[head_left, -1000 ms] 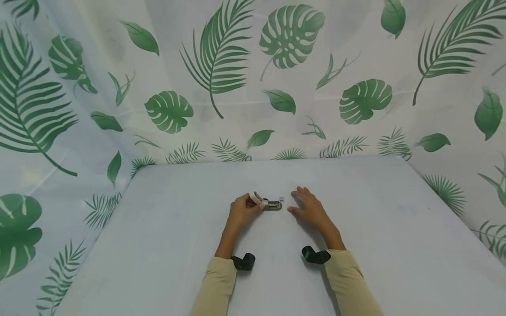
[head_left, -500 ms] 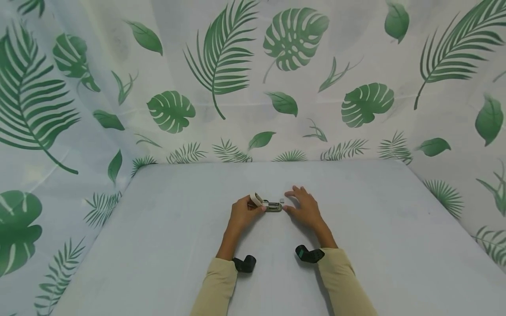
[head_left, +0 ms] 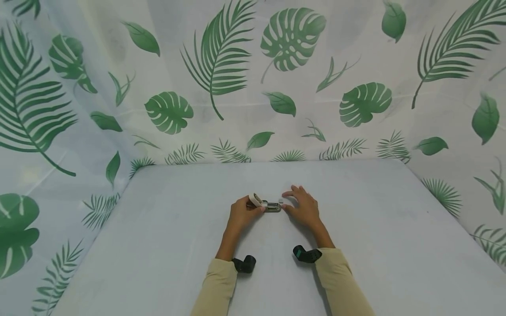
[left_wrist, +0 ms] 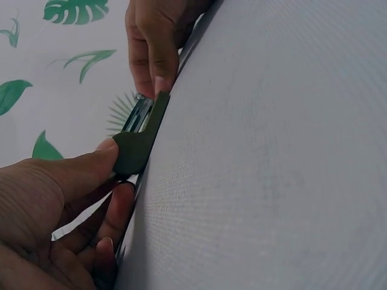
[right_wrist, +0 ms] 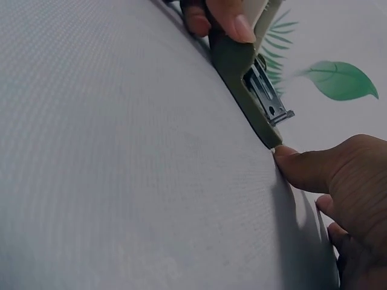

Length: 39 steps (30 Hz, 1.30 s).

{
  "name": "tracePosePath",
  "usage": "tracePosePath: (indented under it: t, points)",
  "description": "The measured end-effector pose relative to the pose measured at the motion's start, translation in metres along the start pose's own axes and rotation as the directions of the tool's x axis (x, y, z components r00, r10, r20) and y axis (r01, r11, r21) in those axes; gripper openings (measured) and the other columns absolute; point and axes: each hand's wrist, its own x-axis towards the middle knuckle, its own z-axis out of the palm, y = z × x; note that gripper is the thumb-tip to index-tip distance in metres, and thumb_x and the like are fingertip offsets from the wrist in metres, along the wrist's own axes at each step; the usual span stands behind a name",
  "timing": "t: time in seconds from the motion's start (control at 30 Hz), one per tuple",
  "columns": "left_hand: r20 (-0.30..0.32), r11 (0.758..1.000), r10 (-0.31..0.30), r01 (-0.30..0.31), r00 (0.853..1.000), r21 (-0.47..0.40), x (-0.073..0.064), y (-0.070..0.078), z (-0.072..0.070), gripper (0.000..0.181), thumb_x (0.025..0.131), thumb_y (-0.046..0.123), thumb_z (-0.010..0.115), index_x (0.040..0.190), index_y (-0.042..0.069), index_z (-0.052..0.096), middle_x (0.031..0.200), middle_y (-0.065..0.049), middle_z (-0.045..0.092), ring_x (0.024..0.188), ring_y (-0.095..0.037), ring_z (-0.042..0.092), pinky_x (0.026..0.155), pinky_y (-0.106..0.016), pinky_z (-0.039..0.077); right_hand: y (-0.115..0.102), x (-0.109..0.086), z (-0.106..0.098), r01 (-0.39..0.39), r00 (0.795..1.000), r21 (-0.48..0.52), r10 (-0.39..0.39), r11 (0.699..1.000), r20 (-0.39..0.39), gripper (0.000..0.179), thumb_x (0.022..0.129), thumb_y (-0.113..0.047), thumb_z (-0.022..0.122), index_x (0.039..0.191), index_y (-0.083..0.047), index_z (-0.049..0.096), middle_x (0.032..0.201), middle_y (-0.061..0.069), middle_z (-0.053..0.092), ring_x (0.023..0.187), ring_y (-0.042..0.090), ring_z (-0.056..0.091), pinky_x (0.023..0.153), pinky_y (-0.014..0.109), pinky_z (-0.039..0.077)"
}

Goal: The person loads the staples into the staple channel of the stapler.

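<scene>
A stapler [head_left: 272, 210] with a dark green base lies on the table, its pale top arm lifted back so the metal staple channel [right_wrist: 266, 96] shows. My left hand [head_left: 242, 212] grips its hinge end, thumb against the green side [left_wrist: 134, 151]. Just past the front end, my right hand [head_left: 305, 208] rests low with thumb and forefinger spread apart. Between these fingertips and the stapler's nose sits a small greyish block [head_left: 281, 200], like a short stick of staples. In the right wrist view, the right thumb [right_wrist: 290, 162] is right at the base's front tip.
The table [head_left: 178, 245] has a plain white cover. Behind it and at both sides hangs a white curtain [head_left: 233, 131] printed with green leaves. Black wrist cameras [head_left: 246, 264] sit at both cuffs.
My right hand has moved left, bringing its thumb and forefinger from beside the small block up close to it and the stapler's front. The left hand keeps its grip on the stapler.
</scene>
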Motion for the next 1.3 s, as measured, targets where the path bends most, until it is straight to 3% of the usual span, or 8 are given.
tracePosePath:
  t: [0.93, 1.13, 1.3]
  points:
    - [-0.004, 1.0, -0.009, 0.009, 1.0, 0.006, 0.0006, 0.0001, 0.0002, 0.029, 0.084, 0.022, 0.077, 0.103, 0.001, 0.069, 0.096, -0.013, 0.071, 0.087, -0.022, 0.068, 0.08, -0.036, 0.055, -0.0078, 0.0036, 0.0081, -0.073, 0.989, -0.002, 0.072, 0.997, -0.128, 0.018, 0.086, -0.026, 0.075, 0.099, -0.014, 0.074, 0.145, 0.014, 0.052, 0.144, 0.037, 0.032, 0.109, 0.067, 0.023]
    - [-0.012, 1.0, -0.008, 0.008, 1.0, 0.006, 0.0008, 0.0006, -0.0003, 0.03, 0.084, 0.023, 0.078, 0.102, 0.002, 0.069, 0.095, -0.012, 0.071, 0.086, -0.022, 0.068, 0.079, -0.036, 0.055, -0.0068, 0.0047, 0.0092, -0.09, 0.984, 0.061, 0.098, 0.994, -0.148, 0.016, 0.091, -0.023, 0.068, 0.101, -0.011, 0.073, 0.139, 0.011, 0.057, 0.142, 0.035, 0.036, 0.11, 0.064, 0.022]
    - [-0.007, 1.0, -0.011, 0.011, 1.0, 0.001, 0.0006, 0.001, -0.0003, 0.029, 0.084, 0.023, 0.077, 0.102, 0.002, 0.069, 0.095, -0.012, 0.071, 0.086, -0.022, 0.068, 0.08, -0.037, 0.055, -0.0059, 0.0045, 0.009, -0.104, 0.974, 0.15, 0.131, 0.983, -0.187, 0.018, 0.094, -0.023, 0.066, 0.105, -0.01, 0.071, 0.119, 0.011, 0.069, 0.125, 0.033, 0.054, 0.109, 0.058, 0.024]
